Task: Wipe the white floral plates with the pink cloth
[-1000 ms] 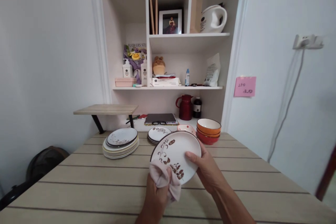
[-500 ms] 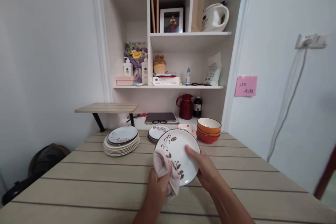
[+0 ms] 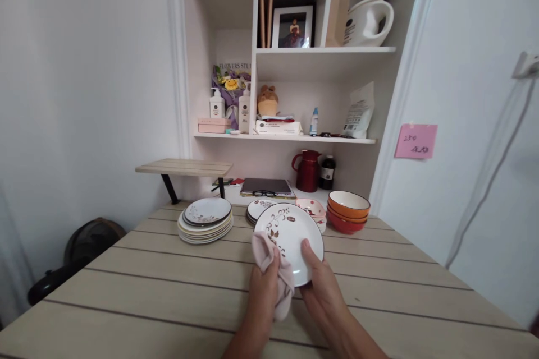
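Observation:
A white plate with a dark rim and brown leaf pattern is held tilted up above the table. My right hand grips its lower right edge, thumb on the face and fingers behind. A pale pink cloth is bunched in my left hand, which presses it against the plate's lower left side. Behind the plate lies a stack of small patterned plates, partly covered. To the left stands a taller stack of plates, the top one patterned.
Orange and red bowls are stacked at the right rear, beside pink dotted dishes. A small raised wooden shelf stands at the back left. Behind the slatted table are a laptop, a red jug and a dark bottle.
The camera view has swung left, so the scene sits further right. The plate has turned slightly in my hands, its pattern shifting. Both hands keep their hold on the cloth and plate.

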`<action>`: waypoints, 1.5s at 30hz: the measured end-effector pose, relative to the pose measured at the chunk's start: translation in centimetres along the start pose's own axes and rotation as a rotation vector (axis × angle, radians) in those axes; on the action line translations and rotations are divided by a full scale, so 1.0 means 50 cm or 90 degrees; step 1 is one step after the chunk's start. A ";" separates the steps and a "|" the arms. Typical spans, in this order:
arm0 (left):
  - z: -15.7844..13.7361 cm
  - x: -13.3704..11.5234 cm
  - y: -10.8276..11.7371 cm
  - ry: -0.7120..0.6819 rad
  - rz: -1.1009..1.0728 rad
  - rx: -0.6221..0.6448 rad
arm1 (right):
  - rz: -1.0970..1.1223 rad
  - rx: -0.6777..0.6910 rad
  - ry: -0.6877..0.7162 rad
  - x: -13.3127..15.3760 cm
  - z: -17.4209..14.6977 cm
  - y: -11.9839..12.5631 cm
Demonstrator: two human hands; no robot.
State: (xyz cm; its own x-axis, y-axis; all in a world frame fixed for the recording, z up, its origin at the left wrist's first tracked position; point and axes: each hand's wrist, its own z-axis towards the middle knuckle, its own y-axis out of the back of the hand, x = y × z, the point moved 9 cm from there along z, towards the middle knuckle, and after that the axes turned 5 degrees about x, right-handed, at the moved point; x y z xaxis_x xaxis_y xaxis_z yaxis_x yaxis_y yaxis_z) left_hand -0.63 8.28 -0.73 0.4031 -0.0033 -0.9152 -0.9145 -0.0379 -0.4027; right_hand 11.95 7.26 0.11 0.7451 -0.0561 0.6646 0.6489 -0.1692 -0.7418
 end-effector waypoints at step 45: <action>0.007 -0.127 -0.115 -0.444 0.903 0.112 | 0.058 -0.106 -0.113 -0.036 0.053 0.064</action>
State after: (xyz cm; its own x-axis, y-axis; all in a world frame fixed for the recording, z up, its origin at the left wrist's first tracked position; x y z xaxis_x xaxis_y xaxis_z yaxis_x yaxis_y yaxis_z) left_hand 2.03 8.87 7.41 -0.7907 0.5074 -0.3426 -0.5315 -0.2912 0.7954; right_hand 13.09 9.45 -3.72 0.8244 0.0921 0.5584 0.5542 -0.3317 -0.7635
